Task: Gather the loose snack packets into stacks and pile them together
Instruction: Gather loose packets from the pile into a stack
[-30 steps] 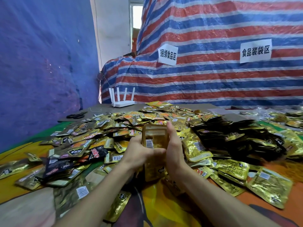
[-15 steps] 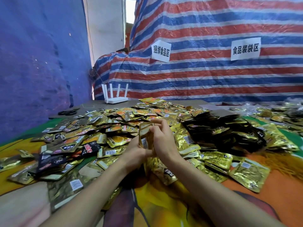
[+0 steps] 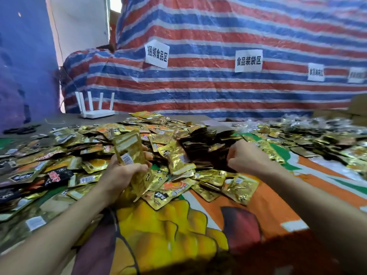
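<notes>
Head view: the left hand [image 3: 121,173] grips a stack of gold packets [image 3: 130,150] upright over the loose heap [image 3: 174,147] at the middle of the table [image 3: 168,225]. Farther right, the right hand [image 3: 245,156] curls against the dark packets [image 3: 200,153]; whether it holds any cannot be told.

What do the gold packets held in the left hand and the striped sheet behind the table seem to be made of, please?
Gold packets: apparently metallised plastic film with a glossy finish; they glint and crinkle. Striped sheet: probably woven plastic tarpaulin, faintly shiny, with fine creases running across its bands.
</notes>
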`<state>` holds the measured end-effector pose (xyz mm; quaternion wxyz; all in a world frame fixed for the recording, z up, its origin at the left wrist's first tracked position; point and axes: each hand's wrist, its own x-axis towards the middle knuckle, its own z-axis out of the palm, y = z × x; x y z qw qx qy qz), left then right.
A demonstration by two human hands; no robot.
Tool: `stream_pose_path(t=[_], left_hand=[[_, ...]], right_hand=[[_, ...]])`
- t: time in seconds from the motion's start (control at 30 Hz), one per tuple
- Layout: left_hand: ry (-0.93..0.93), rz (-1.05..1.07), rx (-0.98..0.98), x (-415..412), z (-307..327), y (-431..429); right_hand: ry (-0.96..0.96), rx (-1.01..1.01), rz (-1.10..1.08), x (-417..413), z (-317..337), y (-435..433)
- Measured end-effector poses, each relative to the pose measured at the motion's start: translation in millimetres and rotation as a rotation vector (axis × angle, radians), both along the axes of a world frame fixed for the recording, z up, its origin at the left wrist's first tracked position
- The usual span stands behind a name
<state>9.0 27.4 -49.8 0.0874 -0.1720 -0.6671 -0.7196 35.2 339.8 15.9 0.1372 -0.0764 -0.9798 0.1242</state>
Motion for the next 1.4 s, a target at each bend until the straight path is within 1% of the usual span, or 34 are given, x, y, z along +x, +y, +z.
stream_pose_path(t=[0.1, 0.23, 0.33, 0.47, 0.5, 0.6, 0.63, 0.67, 0.77, 0.87, 0.93, 0.97, 1.07, 1.13, 1.2, 1.27, 1.33, 1.4], left_hand=[[-0.009, -0.019, -0.024, -1, -1, 1], [0.005, -0.025, -0.076, -4, -3, 0], [0.019, -0.044, -0.083, -4, -2, 0], [0.02, -0.049, -0.076, -2, 1, 0], [0.022, -0.047, -0.076, -1, 1, 0], [0.007, -0.051, -0.061, 0, 4, -1], [0.0, -0.049, -0.053, 0, 4, -1], [-0.008, -0.039, -0.047, 0, 5, -1], [-0.044, 0.004, -0.028, -1, 6, -2], [-0.056, 0.025, 0.012, -1, 8, -3], [-0.069, 0.029, 0.052, 0, 10, -3], [-0.081, 0.023, 0.081, 0, 11, -3], [-0.139, -0.031, 0.158, 3, 17, -5], [-0.188, -0.108, 0.166, 6, 20, -7], [-0.257, -0.159, 0.182, 7, 22, -11], [-0.308, -0.141, 0.18, 7, 23, -14], [-0.294, -0.04, 0.11, 4, 22, -17], [-0.238, 0.102, 0.036, 0, 21, -18]], right_hand=[[-0.063, 0.12, -0.125, 1, -4, 50], [-0.213, 0.15, -0.092, 0, -21, 68], [-0.182, 0.177, -0.089, -2, -25, 70], [-0.197, 0.251, -0.152, 1, -22, 65], [-0.166, 0.256, -0.174, 3, -20, 64], [0.044, 0.235, -0.248, 3, -10, 64], [0.079, 0.227, -0.265, 1, -6, 62], [0.076, 0.222, -0.275, -1, -2, 59], [-0.008, 0.261, -0.259, -7, 6, 46], [-0.002, 0.266, -0.19, -15, 11, 31], [0.02, 0.164, -0.097, -20, 14, 15], [0.031, 0.078, -0.018, -22, 15, 3], [0.028, -0.309, 0.308, -24, 15, -45], [-0.019, -0.532, 0.498, -22, 14, -82], [-0.046, -0.617, 0.641, -23, 9, -117], [0.0, -0.638, 0.721, -28, 1, -145], [0.12, -0.657, 0.73, -35, -9, -165], [0.264, -0.688, 0.686, -42, -19, -176]])
